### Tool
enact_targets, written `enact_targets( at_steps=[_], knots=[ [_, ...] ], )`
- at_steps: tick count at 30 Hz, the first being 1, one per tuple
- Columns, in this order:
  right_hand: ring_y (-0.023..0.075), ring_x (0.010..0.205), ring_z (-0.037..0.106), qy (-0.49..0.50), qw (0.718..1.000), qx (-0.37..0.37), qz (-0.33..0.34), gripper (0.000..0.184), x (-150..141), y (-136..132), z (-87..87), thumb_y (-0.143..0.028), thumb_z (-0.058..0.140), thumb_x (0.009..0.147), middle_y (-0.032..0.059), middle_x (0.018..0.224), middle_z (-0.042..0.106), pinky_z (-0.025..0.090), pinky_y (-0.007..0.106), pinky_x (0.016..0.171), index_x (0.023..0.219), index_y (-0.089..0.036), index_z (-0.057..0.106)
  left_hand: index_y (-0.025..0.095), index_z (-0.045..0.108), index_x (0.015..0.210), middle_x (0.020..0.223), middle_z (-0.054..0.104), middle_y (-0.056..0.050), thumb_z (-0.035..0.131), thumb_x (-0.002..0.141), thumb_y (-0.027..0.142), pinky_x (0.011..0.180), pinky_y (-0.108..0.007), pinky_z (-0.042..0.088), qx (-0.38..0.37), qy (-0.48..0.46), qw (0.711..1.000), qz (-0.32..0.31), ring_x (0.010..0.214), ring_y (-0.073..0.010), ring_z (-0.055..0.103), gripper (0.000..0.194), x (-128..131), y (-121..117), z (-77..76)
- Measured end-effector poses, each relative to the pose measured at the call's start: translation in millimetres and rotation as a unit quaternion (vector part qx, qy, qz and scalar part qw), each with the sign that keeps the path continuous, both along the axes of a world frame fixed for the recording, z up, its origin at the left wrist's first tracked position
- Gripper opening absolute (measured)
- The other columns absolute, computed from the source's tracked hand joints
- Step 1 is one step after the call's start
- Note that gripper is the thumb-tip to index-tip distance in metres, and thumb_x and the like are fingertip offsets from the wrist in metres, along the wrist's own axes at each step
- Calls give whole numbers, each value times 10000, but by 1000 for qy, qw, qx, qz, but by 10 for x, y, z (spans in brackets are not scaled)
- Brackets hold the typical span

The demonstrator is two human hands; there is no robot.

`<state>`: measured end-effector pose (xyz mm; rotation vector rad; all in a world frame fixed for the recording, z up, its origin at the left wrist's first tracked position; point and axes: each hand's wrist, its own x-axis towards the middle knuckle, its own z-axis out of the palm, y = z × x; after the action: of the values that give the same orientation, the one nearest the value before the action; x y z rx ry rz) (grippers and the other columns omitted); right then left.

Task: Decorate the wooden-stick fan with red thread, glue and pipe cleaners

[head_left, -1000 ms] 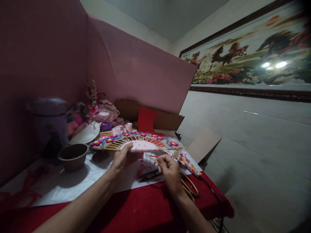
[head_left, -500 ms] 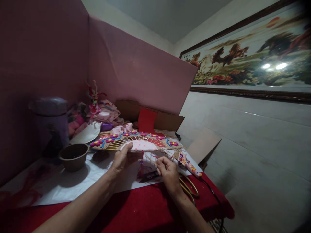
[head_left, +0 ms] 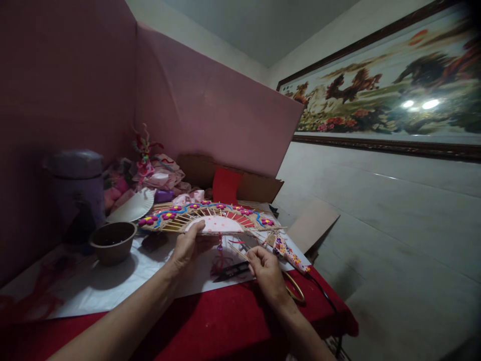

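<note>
My left hand (head_left: 191, 243) grips a half-round hand fan (head_left: 218, 225), thumb on its pink dotted centre and fingers hidden beneath. Thin sticks fan out to a tan rim decorated with magenta flowers and a blue wavy line. A red tassel (head_left: 221, 255) hangs under the middle of the fan. My right hand (head_left: 265, 271) pinches a thin wooden stick (head_left: 237, 250), its tip pointing up and left towards the fan's lower edge. Black thread snips (head_left: 233, 271) lie on the white sheet, left of my right hand. Gold-handled scissors (head_left: 295, 287) are partly covered by that hand.
A dark bowl (head_left: 112, 240) and a lilac canister (head_left: 77, 195) stand at left. A flower-patterned glue gun (head_left: 287, 253) with a cord lies at right. Behind the fan are a white paper plate (head_left: 135, 205), pink fabric (head_left: 165, 175), red card (head_left: 226, 185) and cardboard (head_left: 259, 188).
My right hand has moved slightly right and down with the stick, and more of the scissors' blades shows while their handles are more covered. The fan stays nearly in place.
</note>
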<state>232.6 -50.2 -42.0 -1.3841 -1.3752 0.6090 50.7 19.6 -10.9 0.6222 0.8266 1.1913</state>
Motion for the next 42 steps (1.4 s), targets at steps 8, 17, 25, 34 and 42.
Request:
enact_targets(
  at_steps=[8, 17, 25, 34, 42],
  knots=[
    [131, 499, 397, -50, 998, -11, -33, 299, 341, -80, -109, -397, 488, 822, -39, 507, 427, 290, 240, 496, 608, -191, 517, 68, 615, 943, 652, 712, -133, 550, 789, 213, 564, -289, 549, 73, -13, 997, 15, 555, -213, 675, 222, 19, -81, 7],
    [184, 656, 573, -229, 972, -21, -55, 201, 270, -47, 44, -142, 428, 794, 38, 678, 639, 373, 260, 606, 755, -186, 620, 83, 630, 903, 702, 712, -103, 632, 719, 273, 595, -304, 552, 136, -30, 990, 8, 588, -200, 667, 264, -12, -80, 58],
    [231, 933, 576, -188, 980, 66, 20, 167, -95, 296, 128, -198, 561, 766, 93, 958, 674, 424, 331, 804, 888, -181, 675, 76, 665, 938, 839, 729, -115, 609, 777, 385, 756, -333, 529, 226, -15, 972, -63, 725, -209, 682, 353, -51, -54, 253],
    [82, 587, 501, 376, 885, 117, 249, 328, -278, 514, 629, -494, 681, 724, -10, 775, 623, 414, 206, 553, 859, -197, 646, 143, 655, 1034, 983, 709, -106, 614, 799, 411, 779, -345, 518, 279, -47, 954, -98, 868, -225, 655, 359, -124, 39, 542],
    [59, 521, 525, 451, 851, 176, 203, 199, -529, 573, 898, -272, 728, 695, -47, 690, 644, 453, 181, 512, 861, -182, 667, 152, 641, 980, 909, 693, -79, 663, 720, 497, 739, -337, 511, 331, -2, 944, -12, 874, -222, 632, 432, -113, 84, 654]
  ],
)
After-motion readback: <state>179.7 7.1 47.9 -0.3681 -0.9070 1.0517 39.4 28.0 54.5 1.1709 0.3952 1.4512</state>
